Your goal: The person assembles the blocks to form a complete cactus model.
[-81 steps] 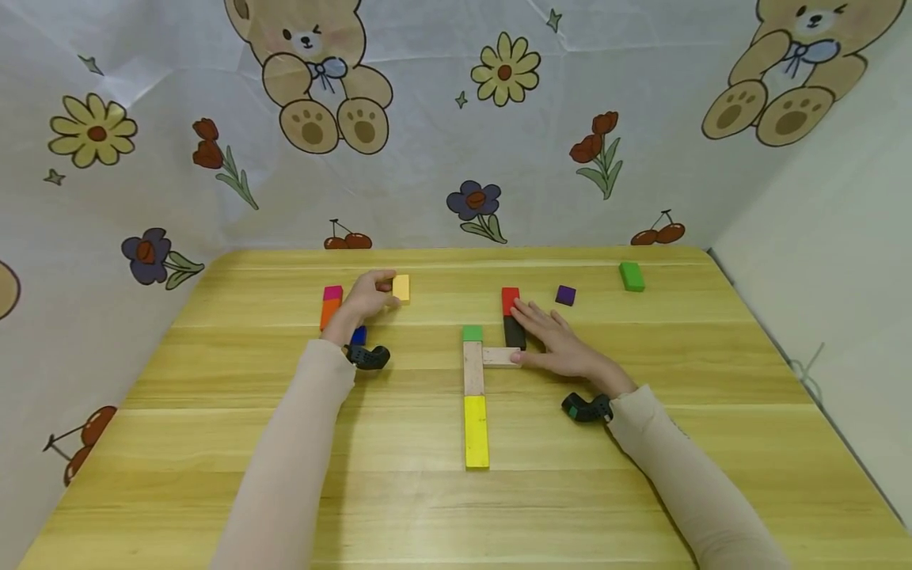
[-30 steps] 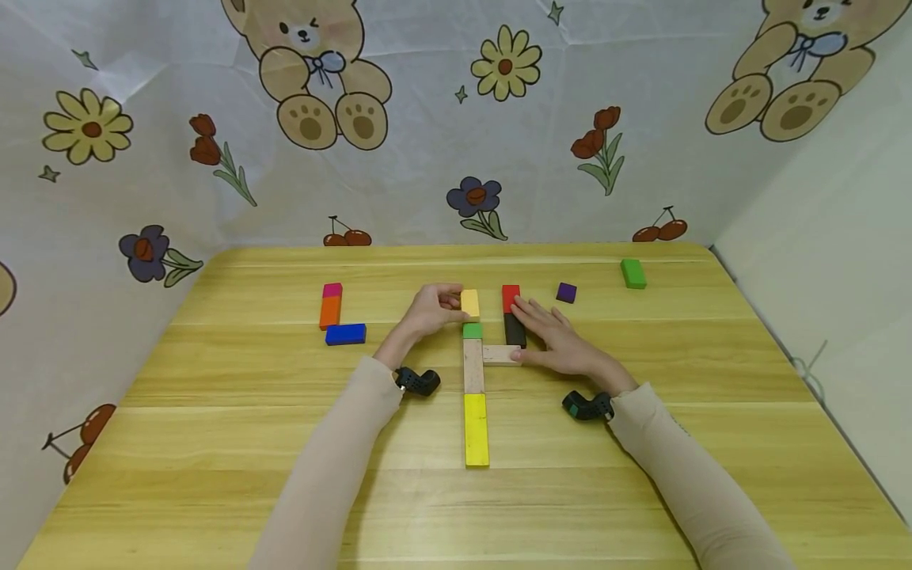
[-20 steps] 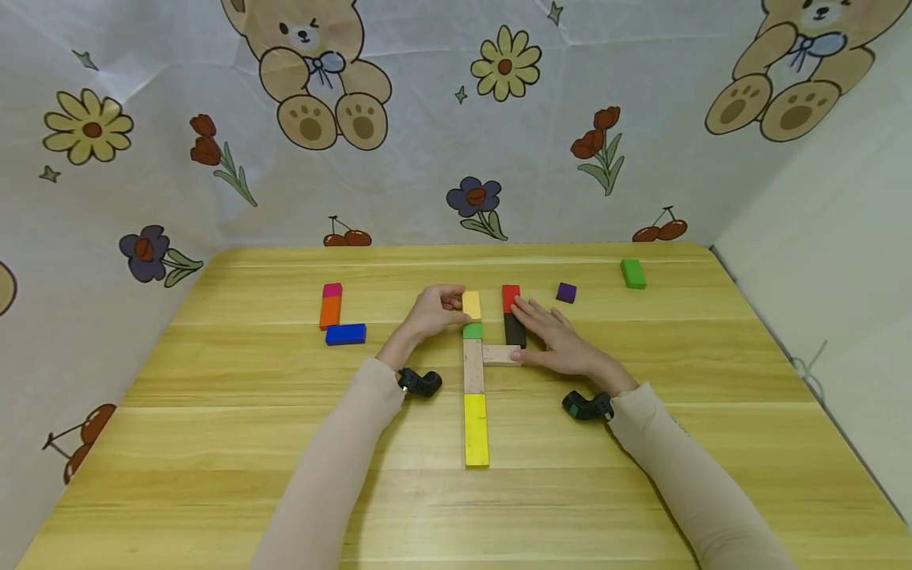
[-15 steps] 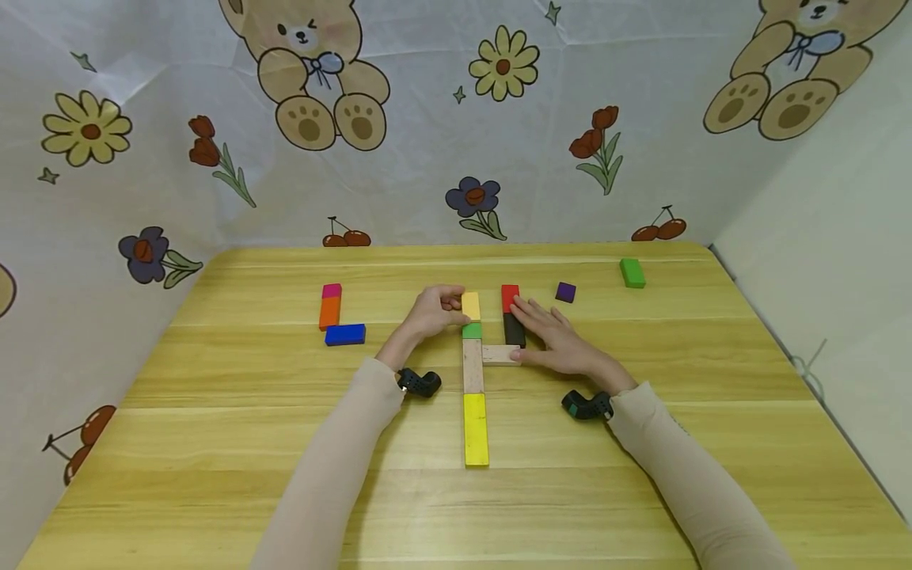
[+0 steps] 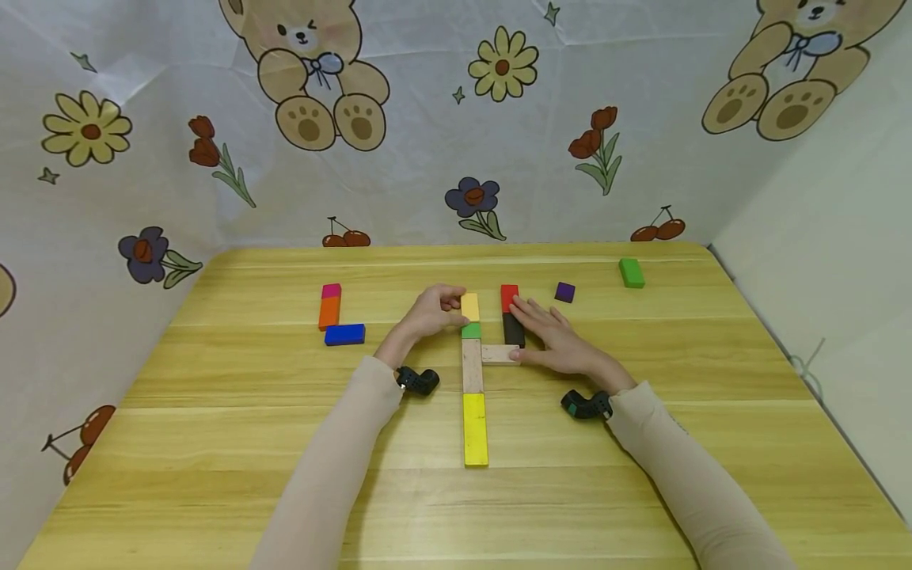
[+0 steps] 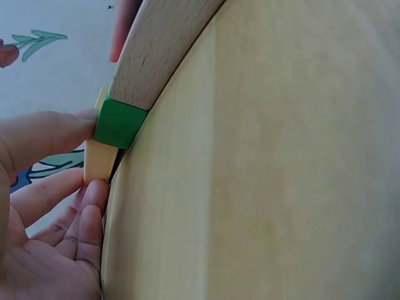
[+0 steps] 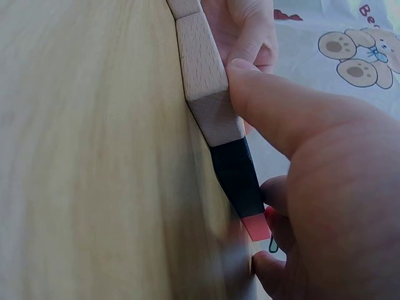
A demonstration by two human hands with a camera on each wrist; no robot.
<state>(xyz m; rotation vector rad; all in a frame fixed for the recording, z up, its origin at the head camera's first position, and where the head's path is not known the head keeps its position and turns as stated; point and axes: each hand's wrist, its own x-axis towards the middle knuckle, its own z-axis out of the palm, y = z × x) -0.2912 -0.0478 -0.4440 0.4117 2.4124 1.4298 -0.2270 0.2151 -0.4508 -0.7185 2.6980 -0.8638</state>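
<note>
- Clock directions are read from the small green block (image 5: 471,331) in the head view, 12 being the far side of the counter (image 5: 399,499).
- Left hand (image 5: 427,311), at 10 o'clock: fingers bent, gap narrowed to the pale yellow block (image 5: 470,306), which it pinches between thumb and fingers.
- Pale yellow block: at 12 o'clock, lined up against the small green block; the left thumb lies at their joint.
- Upright natural wood block (image 5: 473,368): at 6 o'clock, touching; the bright yellow block (image 5: 475,430) continues the line beyond it, also at 6.
- Natural wood crosspiece (image 5: 497,355): at 4 o'clock, butted against the upright block's side.
- Right hand (image 5: 557,342), at 3 o'clock: fingers spread and extended, grasping nothing; thumb on the crosspiece's outer end, fingers against the black block (image 5: 512,330) and red block (image 5: 509,298).
- Black block: at 3 o'clock, meeting the crosspiece; the red block abuts its far end, at 2 o'clock.
- Purple block (image 5: 565,292) and larger green block (image 5: 631,273): apart, towards 2 o'clock.
- Blue block (image 5: 345,334) and orange block (image 5: 329,313): near 9 o'clock; pink block (image 5: 331,290) touches the orange one's far end.
</note>
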